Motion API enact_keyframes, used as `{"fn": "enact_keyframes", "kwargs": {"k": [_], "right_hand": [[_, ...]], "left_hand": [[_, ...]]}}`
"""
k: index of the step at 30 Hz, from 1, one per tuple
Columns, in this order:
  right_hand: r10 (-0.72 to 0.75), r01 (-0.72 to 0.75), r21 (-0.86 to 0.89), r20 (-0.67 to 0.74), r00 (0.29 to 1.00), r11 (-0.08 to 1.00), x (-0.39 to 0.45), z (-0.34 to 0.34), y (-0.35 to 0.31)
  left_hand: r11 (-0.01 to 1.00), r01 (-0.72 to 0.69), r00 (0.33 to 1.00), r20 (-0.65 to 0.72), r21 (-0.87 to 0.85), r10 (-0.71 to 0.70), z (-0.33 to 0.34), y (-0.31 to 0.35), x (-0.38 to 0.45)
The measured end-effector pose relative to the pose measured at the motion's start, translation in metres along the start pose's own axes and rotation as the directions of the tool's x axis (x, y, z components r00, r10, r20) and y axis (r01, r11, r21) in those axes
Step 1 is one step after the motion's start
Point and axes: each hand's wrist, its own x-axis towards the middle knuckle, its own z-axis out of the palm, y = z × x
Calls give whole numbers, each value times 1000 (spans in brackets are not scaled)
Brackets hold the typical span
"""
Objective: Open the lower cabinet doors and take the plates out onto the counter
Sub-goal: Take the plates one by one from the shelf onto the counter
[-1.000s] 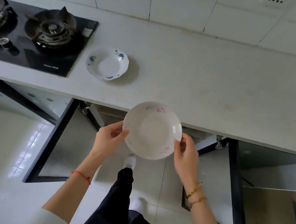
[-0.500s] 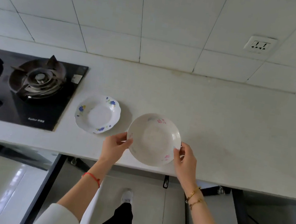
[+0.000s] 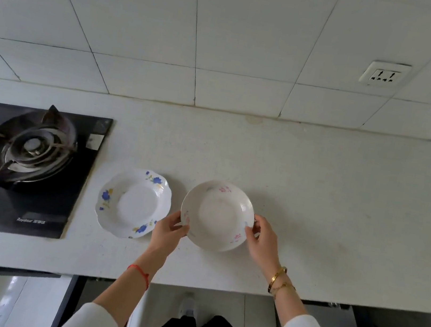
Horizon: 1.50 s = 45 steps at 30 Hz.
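Pink-flowered china sits between the two hands: the left hand (image 3: 169, 228) pinches the near-left rim of the pink plate (image 3: 217, 215) and the right hand (image 3: 262, 236) grips its right rim, fingers curled over the edge. A second ago this plate was held in the air in front of the open cabinet; half a second ago it was crossing the counter's front edge. Now it is over the counter (image 3: 328, 208), low enough to cast a tight shadow, though whether its base touches the surface I cannot tell. That makes it, by my reading, the second plate nearly delivered; letting go is what remains.

Just to its left lies the blue-flowered plate (image 3: 133, 202), flat on the counter, close to the left hand's knuckles but apart from the pink plate. Further left stands the black gas stove (image 3: 32, 164), well clear. Below the counter edge the cabinet doors hang open beside the person's legs. Nothing blocks the spot; only the neighbouring plate could be knocked as the left hand withdraws.
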Motion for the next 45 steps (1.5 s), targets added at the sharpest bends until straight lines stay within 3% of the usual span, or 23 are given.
{"fn": "enact_keyframes", "kwargs": {"k": [24, 31, 35, 39, 45], "right_hand": [[65, -63, -21, 116, 991, 998, 13, 19, 3], [78, -66, -85, 159, 984, 994, 14, 17, 3], [72, -20, -297, 164, 984, 955, 15, 10, 2], [28, 15, -391, 106, 994, 920, 18, 2, -9], [-91, 122, -422, 94, 991, 898, 16, -10, -30]], "left_hand": [[994, 50, 995, -96, 92, -41, 5, -22, 23], [970, 16, 988, -152, 244, 22, 8, -18, 19], [899, -20, 971, -205, 437, 121, 4, -9, 14], [752, -106, 923, -217, 650, 318, -10, 9, 10], [551, -300, 847, -47, 779, 529, -32, 28, 10]]}}
